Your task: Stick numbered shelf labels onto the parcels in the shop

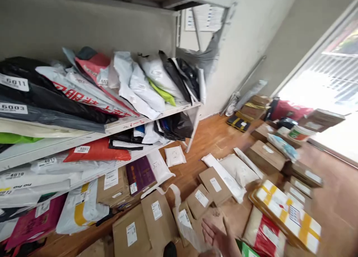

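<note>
Only one of my hands shows, at the bottom edge; I take it for my right hand (pixel 219 236). Its fingers are stretched out and apart, pointing left, with nothing in them. It hovers over small labelled cardboard parcels (pixel 199 201) on the wooden floor, right beside a crumpled white plastic mailer (pixel 186 221). A larger flat cardboard parcel (pixel 158 216) lies just left of that. My left hand is out of the picture.
A white metal shelf rack (pixel 156 117) on the left is packed with numbered mailer bags. More boxes cover the floor, among them a yellow-and-white taped box (pixel 288 212) and a red-and-white bag (pixel 264 234). A bright glass door (pixel 330 82) is at the right.
</note>
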A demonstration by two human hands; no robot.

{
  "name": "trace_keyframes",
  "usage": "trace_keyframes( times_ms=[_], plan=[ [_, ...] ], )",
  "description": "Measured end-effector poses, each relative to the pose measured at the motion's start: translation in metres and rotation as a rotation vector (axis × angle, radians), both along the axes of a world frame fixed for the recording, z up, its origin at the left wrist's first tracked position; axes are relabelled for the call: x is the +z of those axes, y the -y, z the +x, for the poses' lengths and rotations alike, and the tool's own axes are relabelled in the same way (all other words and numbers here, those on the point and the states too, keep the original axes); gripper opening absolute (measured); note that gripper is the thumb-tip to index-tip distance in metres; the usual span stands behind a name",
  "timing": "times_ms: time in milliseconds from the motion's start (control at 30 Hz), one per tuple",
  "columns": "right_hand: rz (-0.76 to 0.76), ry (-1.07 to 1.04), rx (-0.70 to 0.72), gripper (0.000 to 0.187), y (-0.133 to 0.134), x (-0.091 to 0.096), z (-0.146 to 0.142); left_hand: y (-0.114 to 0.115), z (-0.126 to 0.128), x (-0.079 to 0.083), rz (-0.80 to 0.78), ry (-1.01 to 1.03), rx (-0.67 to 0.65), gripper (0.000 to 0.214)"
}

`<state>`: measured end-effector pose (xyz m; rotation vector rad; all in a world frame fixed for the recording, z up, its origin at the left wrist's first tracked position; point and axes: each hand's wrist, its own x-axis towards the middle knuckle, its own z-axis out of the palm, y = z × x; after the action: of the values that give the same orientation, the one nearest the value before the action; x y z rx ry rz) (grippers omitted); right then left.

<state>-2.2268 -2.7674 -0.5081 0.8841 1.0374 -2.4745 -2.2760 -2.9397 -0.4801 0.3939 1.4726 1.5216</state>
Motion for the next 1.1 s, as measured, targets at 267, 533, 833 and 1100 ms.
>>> trace_keyframes(
  times_ms=[267,533,833,1100],
  plan=[
    [0.063,0.033,0.179,0.072,-0.112,0.078,0.195,-0.113,0.176,0.121,-0.045,-0.466,0.225,0.026],
    [-0.449,-0.387,-0.146,0.051,-0.197,0.149,0.351,-0.238,0.344,0.173,-0.037,-0.607,0.049,0.047],
    [-0.244,-0.545,-0.815,0.013,-0.353,0.217,0.483,-0.283,0.392,0.188,-0.291,-0.522,-0.712,0.043],
    [0.088,-0.585,-1.406,0.006,-0.386,0.231,0.672,-0.247,0.402,0.134,-0.49,-0.692,-0.904,0.025]
  ],
)
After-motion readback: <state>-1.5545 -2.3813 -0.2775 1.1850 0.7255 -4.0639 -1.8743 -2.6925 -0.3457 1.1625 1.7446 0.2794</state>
